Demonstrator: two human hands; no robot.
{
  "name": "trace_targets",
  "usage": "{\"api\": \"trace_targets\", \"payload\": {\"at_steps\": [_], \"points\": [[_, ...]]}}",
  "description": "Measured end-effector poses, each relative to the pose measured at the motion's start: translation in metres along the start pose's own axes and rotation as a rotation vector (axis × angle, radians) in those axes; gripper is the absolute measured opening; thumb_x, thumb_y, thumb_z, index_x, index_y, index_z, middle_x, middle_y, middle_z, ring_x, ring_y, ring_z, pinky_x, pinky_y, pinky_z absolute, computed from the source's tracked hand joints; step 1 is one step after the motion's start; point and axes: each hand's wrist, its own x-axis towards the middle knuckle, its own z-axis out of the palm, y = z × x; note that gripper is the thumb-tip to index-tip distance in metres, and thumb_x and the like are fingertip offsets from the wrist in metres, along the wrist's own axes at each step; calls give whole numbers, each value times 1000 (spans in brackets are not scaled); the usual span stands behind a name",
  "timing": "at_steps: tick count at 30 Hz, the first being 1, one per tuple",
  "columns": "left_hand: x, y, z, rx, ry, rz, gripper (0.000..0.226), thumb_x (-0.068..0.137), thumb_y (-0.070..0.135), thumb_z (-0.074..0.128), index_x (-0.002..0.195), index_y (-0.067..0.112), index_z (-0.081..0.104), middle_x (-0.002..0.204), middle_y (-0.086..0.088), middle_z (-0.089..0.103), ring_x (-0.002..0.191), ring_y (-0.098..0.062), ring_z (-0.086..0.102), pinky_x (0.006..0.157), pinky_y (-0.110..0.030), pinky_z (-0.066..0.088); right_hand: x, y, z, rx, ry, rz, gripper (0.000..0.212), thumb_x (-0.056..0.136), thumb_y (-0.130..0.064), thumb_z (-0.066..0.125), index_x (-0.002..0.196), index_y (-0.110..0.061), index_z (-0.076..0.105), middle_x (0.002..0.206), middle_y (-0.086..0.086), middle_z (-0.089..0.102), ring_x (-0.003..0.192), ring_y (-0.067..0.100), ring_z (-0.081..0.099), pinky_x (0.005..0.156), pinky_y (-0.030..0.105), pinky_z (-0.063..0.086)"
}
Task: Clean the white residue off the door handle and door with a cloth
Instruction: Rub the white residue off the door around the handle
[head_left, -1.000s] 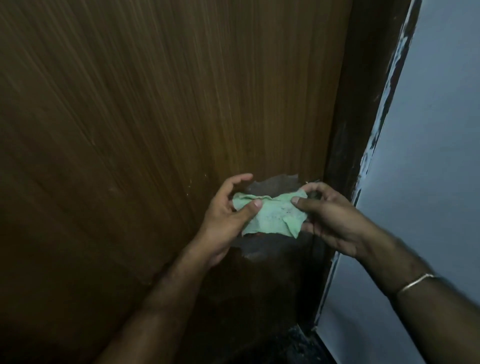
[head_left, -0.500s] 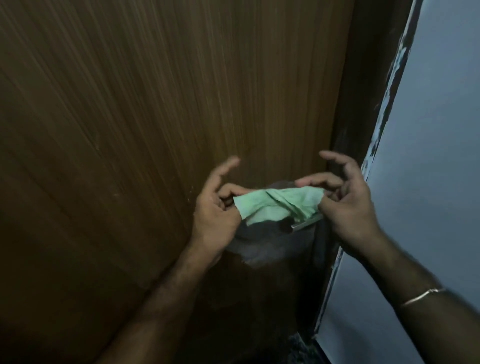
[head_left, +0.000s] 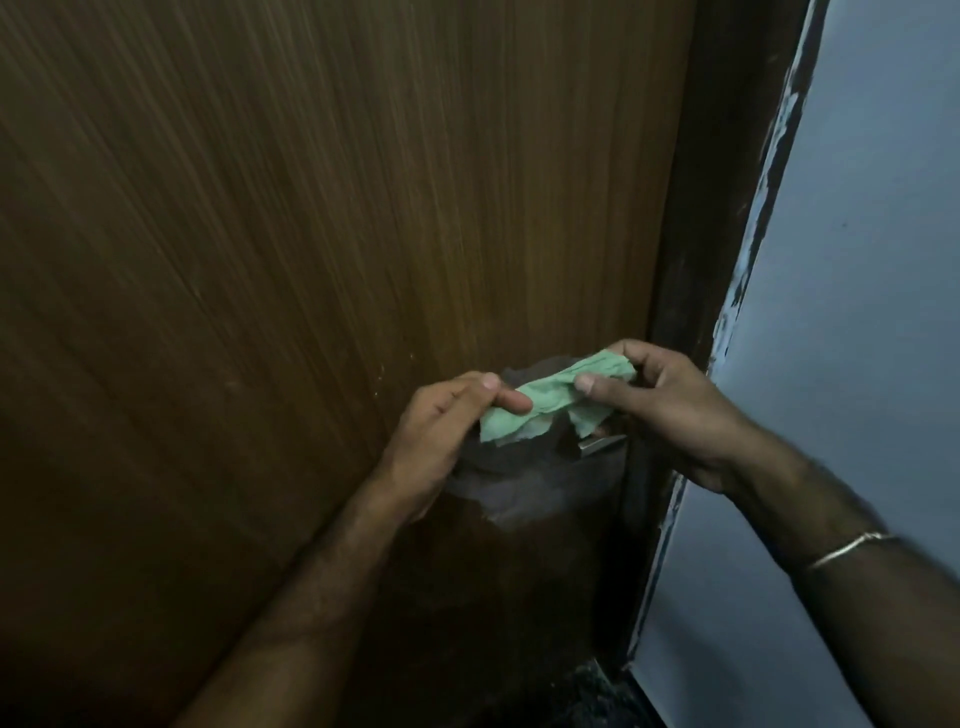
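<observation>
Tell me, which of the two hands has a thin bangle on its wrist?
The right hand, nearest the pale blue wall, has a thin metal bangle on its wrist. The left hand, on the wooden door's side, has a bare wrist. Both pinch the green cloth.

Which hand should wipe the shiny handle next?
Probably the right hand. It already pinches the green cloth and sits just above the metal handle by the door's edge. The left hand holds the cloth's far end, further from the handle.
</observation>
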Motion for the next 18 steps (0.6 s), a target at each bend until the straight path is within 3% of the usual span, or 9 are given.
{"api": "trace_targets", "payload": {"at_steps": [3, 4, 7, 9, 11, 14, 16, 18], "points": [[2, 1, 4, 247, 2, 55, 10, 91, 30, 65, 96, 31, 73, 101, 12, 70, 97, -4, 65, 79, -27, 55, 4, -10, -3, -58, 18, -11, 30, 81, -3, 70, 109, -8, 60, 99, 12, 73, 87, 25, 73, 69, 35, 60], [3, -1, 5, 312, -33, 88, 15, 90, 24, 67, 99, 34, 72, 104, 14, 68, 99, -1, 64, 79, -24, 56, 7, -15, -5, -86, 31, -8, 34, 82, 1, 69, 112, -11, 58, 98, 11, 73, 86, 24, 73, 69, 36, 61], [8, -2, 9, 446, -74, 89, 26, 90, 18, 66, 102, 41, 69, 108, 19, 61, 100, 3, 60, 79, -14, 52, 13, -28, -6, -311, 51, -58, 29, 84, 3, 68, 104, -17, 63, 95, 5, 72, 82, 14, 73, 62, 23, 59], [12, -3, 19, 498, -15, 16, 21, 91, 24, 65, 99, 43, 70, 108, 20, 62, 98, 2, 61, 73, -13, 52, 15, -29, 1, -517, 136, -196, 21, 86, 0, 66, 91, -20, 68, 91, -4, 70, 82, 5, 69, 62, 15, 55], [13, -3, 30, 294, 77, -147, 12, 92, 37, 63, 93, 38, 74, 103, 14, 71, 94, -2, 67, 72, -17, 52, 9, -21, 15, -695, 252, -371, 22, 85, -3, 65, 84, -24, 67, 92, -12, 64, 85, 1, 62, 65, 12, 51], [17, -5, 38, -356, 111, -363, 32, 90, 47, 60, 95, 20, 77, 99, -5, 76, 91, -15, 73, 72, -28, 58, -8, 6, 37, -919, 275, -658, 20, 79, -4, 68, 94, -18, 68, 102, -5, 59, 93, 5, 55, 78, 19, 51], [18, -7, 40, -467, 147, -385, 26, 88, 38, 67, 95, 15, 77, 99, -9, 76, 90, -17, 74, 68, -25, 57, -17, 29, 47, -1023, 162, -689, 28, 80, -3, 68, 106, -14, 70, 109, 2, 63, 103, 12, 57, 88, 26, 51], [20, -10, 45, -406, 232, -404, 15, 88, 20, 69, 99, 11, 74, 101, -13, 74, 88, -18, 73, 67, -24, 56, -23, 48, 52, -1062, 74, -645, 33, 82, -5, 64, 113, -14, 69, 119, 3, 64, 113, 17, 56, 99, 33, 47]]}}
